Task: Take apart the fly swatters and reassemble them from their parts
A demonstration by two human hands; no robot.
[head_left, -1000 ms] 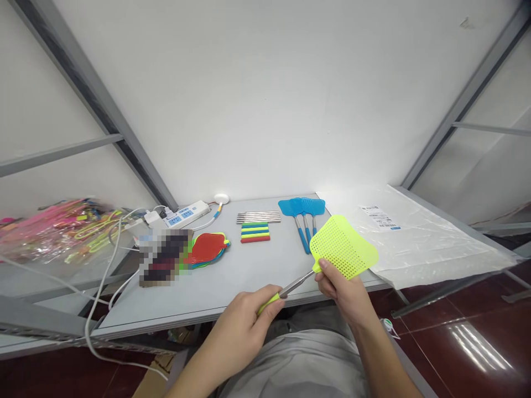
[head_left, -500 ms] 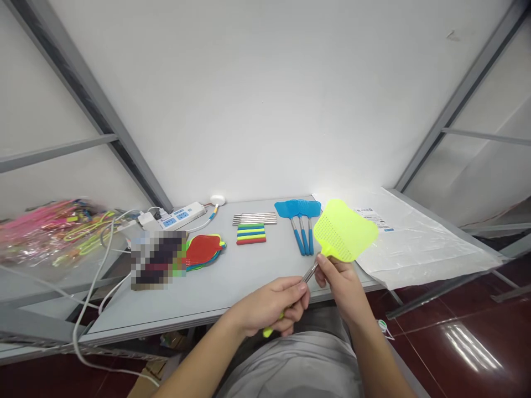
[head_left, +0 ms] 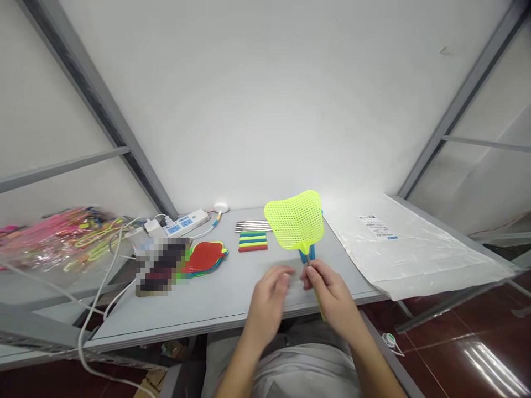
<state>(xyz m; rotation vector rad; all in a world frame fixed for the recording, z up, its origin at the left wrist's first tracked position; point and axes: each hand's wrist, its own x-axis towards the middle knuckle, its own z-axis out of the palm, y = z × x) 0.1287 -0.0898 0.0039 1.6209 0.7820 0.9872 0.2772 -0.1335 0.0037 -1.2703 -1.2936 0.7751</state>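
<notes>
My right hand (head_left: 329, 290) is closed around the shaft of a yellow-green fly swatter (head_left: 295, 221), its perforated head raised upright above the table. Part of the swatter's yellow handle shows below my palm. Just to the left, my left hand (head_left: 267, 301) is off the swatter, fingers bent and apart with nothing in them; their tips are slightly blurred. Behind the swatter head, blue fly swatters (head_left: 312, 254) are mostly hidden. Farther left lie a row of metal rods (head_left: 251, 226) and several coloured handle tubes (head_left: 253, 241). Past them is a pile of swatter heads (head_left: 206, 258), red on top.
White plastic packaging (head_left: 398, 249) with a label covers the table's right side. A power strip (head_left: 182, 223) with white cables (head_left: 97, 298) is at the left back, near a bag of colourful items (head_left: 74, 235). A pixelated patch covers something at the left. Metal frame posts flank the table.
My left hand has let go of the swatter and moved away from it. My right hand has turned the swatter upright and leftward, so its head now covers the blue swatters.
</notes>
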